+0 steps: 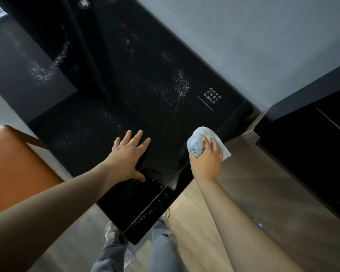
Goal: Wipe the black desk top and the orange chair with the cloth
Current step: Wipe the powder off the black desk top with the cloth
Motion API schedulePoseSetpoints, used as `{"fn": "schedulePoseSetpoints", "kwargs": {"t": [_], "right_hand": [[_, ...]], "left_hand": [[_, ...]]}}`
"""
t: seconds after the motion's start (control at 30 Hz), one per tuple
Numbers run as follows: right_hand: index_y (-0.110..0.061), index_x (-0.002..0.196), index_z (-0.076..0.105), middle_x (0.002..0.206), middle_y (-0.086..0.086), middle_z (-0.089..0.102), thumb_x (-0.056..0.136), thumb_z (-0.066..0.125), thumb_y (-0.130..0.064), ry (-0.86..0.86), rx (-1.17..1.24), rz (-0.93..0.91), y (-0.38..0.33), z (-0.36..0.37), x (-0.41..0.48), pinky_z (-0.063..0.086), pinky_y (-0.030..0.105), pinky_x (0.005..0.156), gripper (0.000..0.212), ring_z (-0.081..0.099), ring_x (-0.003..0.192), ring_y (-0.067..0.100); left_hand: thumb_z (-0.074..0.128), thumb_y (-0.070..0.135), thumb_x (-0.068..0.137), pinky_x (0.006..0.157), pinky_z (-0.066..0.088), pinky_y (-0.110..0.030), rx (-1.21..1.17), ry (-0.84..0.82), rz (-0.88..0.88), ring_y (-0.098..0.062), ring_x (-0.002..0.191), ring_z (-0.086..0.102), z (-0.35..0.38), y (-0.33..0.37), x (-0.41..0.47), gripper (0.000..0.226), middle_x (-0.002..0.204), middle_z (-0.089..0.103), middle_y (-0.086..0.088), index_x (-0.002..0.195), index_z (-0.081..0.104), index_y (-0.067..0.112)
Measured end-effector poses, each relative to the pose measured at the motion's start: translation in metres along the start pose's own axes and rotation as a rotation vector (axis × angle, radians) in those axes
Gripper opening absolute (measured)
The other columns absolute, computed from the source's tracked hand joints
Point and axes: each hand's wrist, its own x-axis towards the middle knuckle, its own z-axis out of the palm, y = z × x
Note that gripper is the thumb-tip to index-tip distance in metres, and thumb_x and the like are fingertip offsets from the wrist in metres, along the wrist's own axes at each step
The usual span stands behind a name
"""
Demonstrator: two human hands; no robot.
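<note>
the black desk top [145, 85] filled the middle of the view, its glossy surface flecked with pale smears and specks. the left hand [129, 156] lay palm down on the near part of the desk top, fingers straight and spread. the right hand [206, 161] curled its fingers round the bunched light-blue cloth [196, 138] and held it at the desk top's right edge. a small lettered placard [210, 97] sat on the desk top beyond the cloth. the orange chair [14, 169] stood just off the desk top's left side, partly hidden by the left forearm. a black cabinet [312, 154] stood to the right of the desk top, across a strip of wooden floor [243, 183].
</note>
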Motion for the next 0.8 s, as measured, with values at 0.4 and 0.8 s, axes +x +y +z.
{"fn": "schedulePoseSetpoints", "kwargs": {"t": [0.4, 0.8], "right_hand": [[-0.023, 0.148, 0.036, 0.152, 0.005, 0.032, 0.090, 0.060, -0.042, -0.008, -0.019, 0.001, -0.022, 0.019, -0.070, 0.034, 0.037, 0.108, 0.065, 0.029, 0.139, 0.030], [-0.023, 0.147, 0.037, 0.153, 0.003, 0.030, 0.090, 0.062, -0.042, 0.007, 0.028, 0.052, -0.040, 0.035, -0.124, 0.032, 0.038, 0.110, 0.065, 0.027, 0.138, 0.032]], "left_hand": [[0.081, 0.062, 0.057, 0.115, 0.003, -0.061, -0.022, -0.076, -0.185, -0.042, 0.142, -0.023, 0.045, -0.053, -0.060, 0.142, 0.154, -0.033, -0.005, 0.150, -0.020, 0.024], [0.085, 0.057, 0.055, 0.114, 0.007, -0.062, -0.009, -0.043, -0.160, -0.041, 0.143, -0.021, 0.056, -0.063, -0.058, 0.141, 0.156, -0.029, -0.005, 0.153, -0.012, 0.023]]}}
